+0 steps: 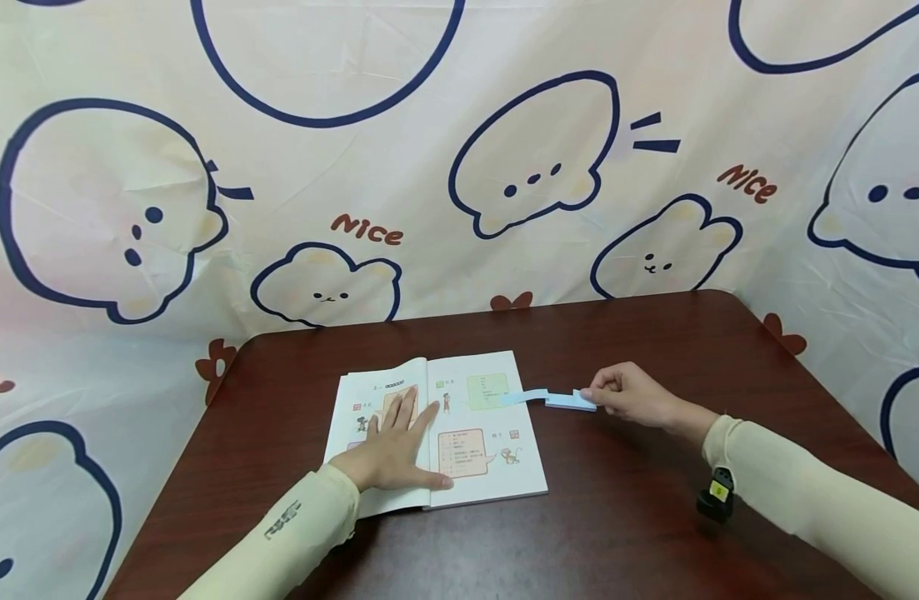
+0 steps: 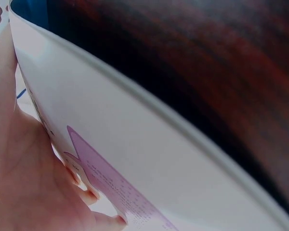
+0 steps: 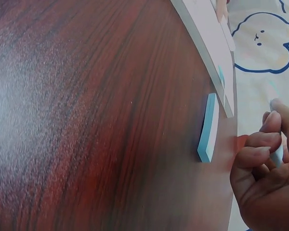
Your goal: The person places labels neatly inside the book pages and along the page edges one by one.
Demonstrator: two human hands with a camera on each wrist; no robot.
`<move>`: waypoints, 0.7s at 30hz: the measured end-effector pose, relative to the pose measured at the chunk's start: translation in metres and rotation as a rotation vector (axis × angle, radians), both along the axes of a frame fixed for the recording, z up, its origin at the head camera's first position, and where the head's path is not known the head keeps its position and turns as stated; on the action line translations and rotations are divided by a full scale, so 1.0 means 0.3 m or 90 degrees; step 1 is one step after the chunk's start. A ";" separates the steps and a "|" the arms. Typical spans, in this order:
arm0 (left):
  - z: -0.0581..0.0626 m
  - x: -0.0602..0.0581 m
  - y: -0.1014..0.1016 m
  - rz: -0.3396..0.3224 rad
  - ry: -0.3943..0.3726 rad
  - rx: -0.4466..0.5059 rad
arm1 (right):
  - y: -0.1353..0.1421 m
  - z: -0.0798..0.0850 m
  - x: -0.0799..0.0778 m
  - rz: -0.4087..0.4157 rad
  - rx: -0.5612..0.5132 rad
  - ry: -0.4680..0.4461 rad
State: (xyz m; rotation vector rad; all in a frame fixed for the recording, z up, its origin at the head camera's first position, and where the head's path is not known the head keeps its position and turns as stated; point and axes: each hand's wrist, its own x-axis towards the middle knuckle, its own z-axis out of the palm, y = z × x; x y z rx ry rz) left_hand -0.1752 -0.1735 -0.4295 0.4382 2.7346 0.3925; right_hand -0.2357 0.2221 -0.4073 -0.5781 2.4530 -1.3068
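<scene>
An open book [image 1: 477, 375] with printed, illustrated pages lies on the table. My left hand [image 1: 387, 450] rests on it with fingers spread, across the left page and the fold. In the left wrist view the palm [image 2: 24, 168] is beside a curved page [image 2: 120, 125]. To the right of the book, my right hand [image 1: 631, 400] pinches a thin pale-blue sticky note [image 3: 278, 156] between thumb and curled fingers, seen nearly edge-on in the right wrist view. A blue sticky-note pad [image 3: 208, 130] lies on the table below that hand. One blue strip [image 1: 530, 396] overlaps the book's right edge.
The dark brown wooden table [image 1: 624, 517] has rounded far corners. Behind it and along both sides hangs a pale cloth [image 1: 422, 183] with cartoon outlines. A small black device [image 1: 716, 496] is strapped at the right wrist.
</scene>
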 end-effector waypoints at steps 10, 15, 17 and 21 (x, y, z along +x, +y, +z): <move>-0.001 -0.001 -0.001 0.002 -0.004 -0.002 | -0.042 -0.017 0.011 0.025 -0.003 0.014; -0.001 0.000 0.000 0.004 -0.006 -0.004 | -0.061 -0.031 0.024 0.043 -0.008 0.025; -0.001 0.000 0.001 0.004 -0.007 -0.003 | -0.068 -0.037 0.029 0.048 -0.012 0.031; 0.000 0.001 0.001 0.005 -0.009 0.001 | -0.082 -0.044 0.043 0.051 -0.017 0.041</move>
